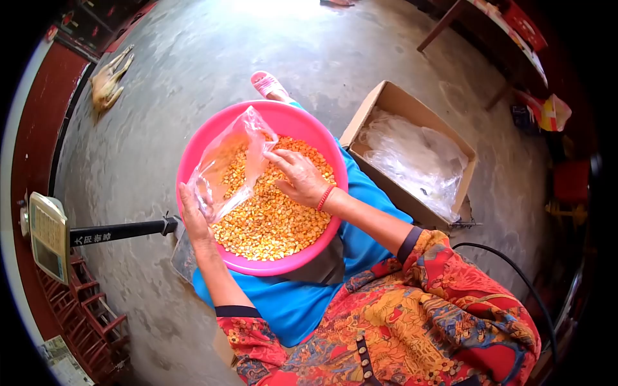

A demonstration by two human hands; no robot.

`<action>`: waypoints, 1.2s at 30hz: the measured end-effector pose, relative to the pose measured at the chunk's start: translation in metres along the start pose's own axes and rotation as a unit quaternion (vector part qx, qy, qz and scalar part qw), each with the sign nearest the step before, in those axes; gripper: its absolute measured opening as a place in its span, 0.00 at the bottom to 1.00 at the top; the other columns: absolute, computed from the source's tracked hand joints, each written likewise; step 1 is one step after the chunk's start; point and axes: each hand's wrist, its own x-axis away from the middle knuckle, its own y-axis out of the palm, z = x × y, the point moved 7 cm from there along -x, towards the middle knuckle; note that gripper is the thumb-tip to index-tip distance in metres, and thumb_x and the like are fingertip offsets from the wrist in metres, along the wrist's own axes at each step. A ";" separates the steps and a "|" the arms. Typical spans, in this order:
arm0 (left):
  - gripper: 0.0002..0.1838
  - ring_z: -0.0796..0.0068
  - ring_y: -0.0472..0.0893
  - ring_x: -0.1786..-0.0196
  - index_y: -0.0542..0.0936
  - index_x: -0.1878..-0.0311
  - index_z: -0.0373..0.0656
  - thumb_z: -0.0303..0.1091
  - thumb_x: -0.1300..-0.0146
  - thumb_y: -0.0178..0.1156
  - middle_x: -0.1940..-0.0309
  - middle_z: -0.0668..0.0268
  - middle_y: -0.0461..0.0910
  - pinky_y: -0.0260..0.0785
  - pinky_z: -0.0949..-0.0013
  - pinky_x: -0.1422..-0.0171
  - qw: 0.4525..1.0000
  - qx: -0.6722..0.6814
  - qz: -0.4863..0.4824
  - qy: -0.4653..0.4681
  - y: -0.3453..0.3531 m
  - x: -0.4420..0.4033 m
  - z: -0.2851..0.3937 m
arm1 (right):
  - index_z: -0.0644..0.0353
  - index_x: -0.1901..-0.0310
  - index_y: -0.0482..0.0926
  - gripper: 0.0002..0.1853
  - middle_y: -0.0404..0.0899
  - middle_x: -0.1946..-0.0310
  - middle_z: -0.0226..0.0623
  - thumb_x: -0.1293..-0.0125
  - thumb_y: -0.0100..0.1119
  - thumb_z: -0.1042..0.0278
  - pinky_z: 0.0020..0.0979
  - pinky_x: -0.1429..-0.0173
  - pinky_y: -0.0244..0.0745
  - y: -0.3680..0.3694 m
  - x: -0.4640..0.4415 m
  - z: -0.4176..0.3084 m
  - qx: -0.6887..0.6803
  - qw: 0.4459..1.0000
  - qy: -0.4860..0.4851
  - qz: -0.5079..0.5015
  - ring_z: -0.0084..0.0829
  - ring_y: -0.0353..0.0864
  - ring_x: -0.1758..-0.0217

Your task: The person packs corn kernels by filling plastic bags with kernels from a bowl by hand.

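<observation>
A pink basin [185,168] full of yellow corn kernels [277,222] rests over my lap. Above the corn is a clear plastic bag [222,154], its upper part spread wide. My left hand [198,215], at the basin's left rim, grips the bag's lower left side; part of its fingers is hidden by the plastic. My right hand [301,179] is over the corn, palm down, thumb apart from the other fingers. Its fingertips reach the bag's right edge, and a red bracelet [325,197] circles the wrist.
A cardboard box [367,103] of clear plastic bags [415,157] stands to the right. At left is a scale display [50,238] on a black pole [119,232]. A dog [108,87] lies on the concrete floor. A table [496,32] is at upper right, and a black cable [515,267] curves at right.
</observation>
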 end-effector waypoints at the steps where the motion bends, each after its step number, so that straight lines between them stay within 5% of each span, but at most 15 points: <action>1: 0.23 0.92 0.57 0.87 0.75 0.55 0.45 0.55 0.34 0.46 0.82 0.78 0.66 0.44 0.85 0.87 1.000 -0.002 -0.002 0.000 -0.002 -0.001 -0.003 | 0.52 0.38 0.62 0.33 0.65 0.44 0.43 0.49 0.59 0.70 0.44 0.42 0.63 -0.001 -0.002 -0.004 0.007 1.000 -0.023 0.009 0.44 0.66 0.42; 6: 0.14 0.90 0.61 0.84 0.78 0.58 0.41 0.41 0.33 0.51 0.82 0.76 0.68 0.50 0.83 0.83 0.982 -0.161 -0.046 0.089 -0.010 -0.005 -0.008 | 0.50 0.37 0.61 0.35 0.65 0.43 0.46 0.48 0.62 0.66 0.45 0.39 0.62 0.000 -0.006 -0.014 -0.022 0.998 -0.047 -0.037 0.46 0.65 0.40; 9: 0.09 0.89 0.65 0.82 0.77 0.61 0.40 0.36 0.34 0.53 0.80 0.76 0.70 0.55 0.82 0.81 0.982 -0.162 0.031 0.089 -0.014 -0.007 -0.007 | 0.51 0.39 0.64 0.33 0.66 0.43 0.46 0.48 0.62 0.66 0.45 0.40 0.62 0.009 -0.002 -0.015 0.007 0.995 -0.083 -0.052 0.47 0.65 0.40; 12: 0.07 0.86 0.70 0.79 0.77 0.61 0.42 0.34 0.35 0.53 0.78 0.73 0.73 0.62 0.80 0.79 0.998 -0.011 0.028 0.048 -0.007 -0.003 -0.005 | 0.55 0.44 0.68 0.27 0.66 0.44 0.44 0.48 0.60 0.65 0.45 0.42 0.62 0.017 -0.002 -0.003 0.037 0.996 -0.064 -0.040 0.45 0.66 0.42; 14: 0.07 0.86 0.71 0.78 0.77 0.61 0.42 0.34 0.36 0.54 0.76 0.72 0.74 0.62 0.81 0.79 0.999 -0.024 0.001 0.046 -0.023 -0.014 -0.013 | 0.59 0.46 0.69 0.25 0.68 0.46 0.44 0.48 0.60 0.67 0.43 0.42 0.63 0.015 -0.004 -0.001 0.024 0.998 -0.059 -0.029 0.44 0.67 0.42; 17: 0.06 0.87 0.73 0.72 0.76 0.62 0.41 0.33 0.37 0.56 0.73 0.71 0.76 0.66 0.81 0.72 0.992 0.041 0.007 0.121 -0.027 -0.020 -0.014 | 0.59 0.50 0.71 0.21 0.72 0.53 0.45 0.48 0.58 0.73 0.40 0.45 0.66 0.006 -0.009 -0.010 -0.015 0.996 -0.080 -0.021 0.44 0.71 0.48; 21: 0.04 0.85 0.75 0.65 0.76 0.63 0.40 0.30 0.38 0.56 0.68 0.70 0.77 0.69 0.79 0.63 0.994 -0.014 0.043 0.104 -0.008 -0.004 -0.001 | 0.58 0.46 0.69 0.25 0.73 0.57 0.42 0.49 0.55 0.81 0.35 0.53 0.71 -0.004 -0.011 -0.023 -0.048 0.995 -0.090 -0.007 0.38 0.75 0.57; 23: 0.07 0.82 0.76 0.60 0.76 0.59 0.38 0.26 0.40 0.55 0.63 0.69 0.78 0.70 0.76 0.56 0.975 -0.080 0.009 0.208 -0.002 -0.001 0.005 | 0.57 0.43 0.68 0.28 0.73 0.58 0.42 0.49 0.55 0.82 0.34 0.56 0.72 -0.005 -0.008 -0.031 -0.060 0.995 -0.077 -0.004 0.36 0.77 0.62; 26: 0.13 0.79 0.75 0.56 0.76 0.52 0.36 0.26 0.40 0.55 0.60 0.68 0.78 0.68 0.73 0.51 0.989 -0.033 -0.032 0.141 0.004 -0.007 -0.006 | 0.51 0.35 0.58 0.34 0.76 0.61 0.44 0.47 0.49 0.80 0.37 0.57 0.72 0.017 -0.005 -0.030 -0.029 0.990 -0.019 -0.140 0.41 0.78 0.62; 30: 0.14 0.89 0.69 0.70 0.76 0.49 0.40 0.28 0.37 0.53 0.63 0.72 0.77 0.63 0.80 0.66 0.987 -0.030 -0.050 0.153 0.011 -0.005 -0.001 | 0.52 0.39 0.63 0.30 0.78 0.63 0.41 0.46 0.50 0.78 0.39 0.53 0.68 0.028 -0.003 -0.021 0.054 0.985 -0.067 -0.151 0.40 0.78 0.60; 36: 0.12 0.90 0.65 0.75 0.77 0.51 0.41 0.30 0.37 0.54 0.73 0.77 0.72 0.57 0.83 0.74 0.991 0.039 -0.031 0.127 0.006 -0.002 -0.002 | 0.54 0.59 0.78 0.13 0.80 0.65 0.35 0.47 0.54 0.77 0.35 0.50 0.64 -0.008 -0.011 -0.032 0.071 0.990 -0.109 0.049 0.34 0.77 0.57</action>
